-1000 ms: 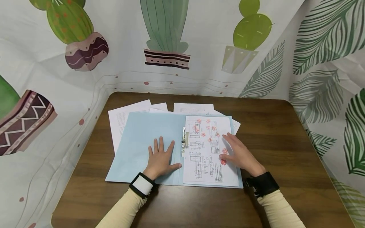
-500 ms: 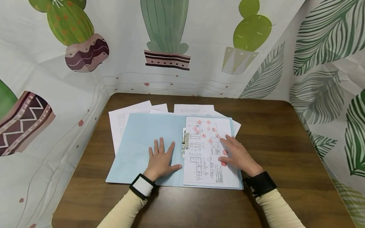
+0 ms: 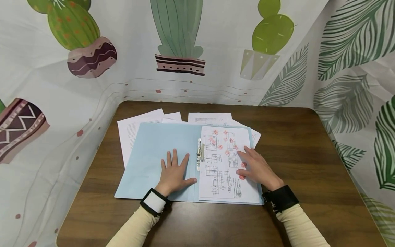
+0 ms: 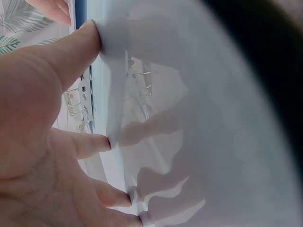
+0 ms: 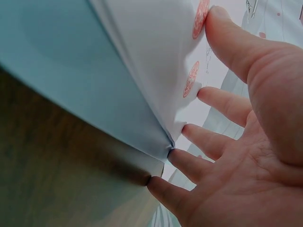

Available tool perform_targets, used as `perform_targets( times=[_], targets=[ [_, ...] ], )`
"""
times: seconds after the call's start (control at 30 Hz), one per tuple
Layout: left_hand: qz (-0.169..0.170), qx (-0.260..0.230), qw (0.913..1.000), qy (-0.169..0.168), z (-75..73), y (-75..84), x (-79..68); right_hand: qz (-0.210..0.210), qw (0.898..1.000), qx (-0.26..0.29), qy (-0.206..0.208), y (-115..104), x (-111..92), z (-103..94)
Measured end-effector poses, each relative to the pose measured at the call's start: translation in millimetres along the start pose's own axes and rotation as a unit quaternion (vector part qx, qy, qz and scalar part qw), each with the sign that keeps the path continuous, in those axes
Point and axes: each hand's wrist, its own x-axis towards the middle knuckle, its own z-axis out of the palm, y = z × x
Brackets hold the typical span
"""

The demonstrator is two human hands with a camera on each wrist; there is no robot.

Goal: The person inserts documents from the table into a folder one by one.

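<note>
A light blue file folder (image 3: 163,144) lies spread wide on the table. My left hand (image 3: 173,176) rests on its bare left cover with fingers spread, thumb pointing toward the spine. In the left wrist view the fingertips (image 4: 90,33) touch the glossy cover. On the folder's right side lies a stack of papers (image 3: 216,164), the top sheet printed with line drawings and red stamps. My right hand (image 3: 259,169) rests on its right edge, fingers spread; in the right wrist view the thumb touches a red stamp (image 5: 201,19). A metal clip (image 3: 200,154) sits at the spine.
Several loose printed sheets (image 3: 126,133) stick out from under the folder's far and left edges; another sheet (image 3: 210,117) shows behind the middle. The brown wooden table (image 3: 290,137) extends around them. A printed cloth (image 3: 135,41) with cacti and leaves hangs behind.
My right hand came slightly left and down onto the paper stack between the first two moments, then stayed. My left hand and the folder have kept their place.
</note>
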Motion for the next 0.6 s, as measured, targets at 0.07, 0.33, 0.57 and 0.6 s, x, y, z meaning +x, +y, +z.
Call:
perform_targets(
  times=[0.07,0.33,0.57,0.6],
  targets=[
    [-0.001,0.001,1.0000,0.000,-0.1,0.1,0.0,0.000,1.000,0.000,0.002,-1.0,-0.3,-0.3],
    [-0.002,-0.003,1.0000,-0.001,0.5,0.3,0.0,0.011,1.000,0.004,-0.003,-2.1,-0.8,-1.0],
    [-0.002,-0.005,1.0000,-0.003,1.0,0.0,0.4,0.011,1.000,-0.008,0.004,-2.6,-0.2,-0.4],
    [-0.003,-0.005,1.0000,-0.004,1.1,-0.1,0.3,0.011,1.000,-0.009,0.004,-2.7,-0.1,-0.2]
  ],
)
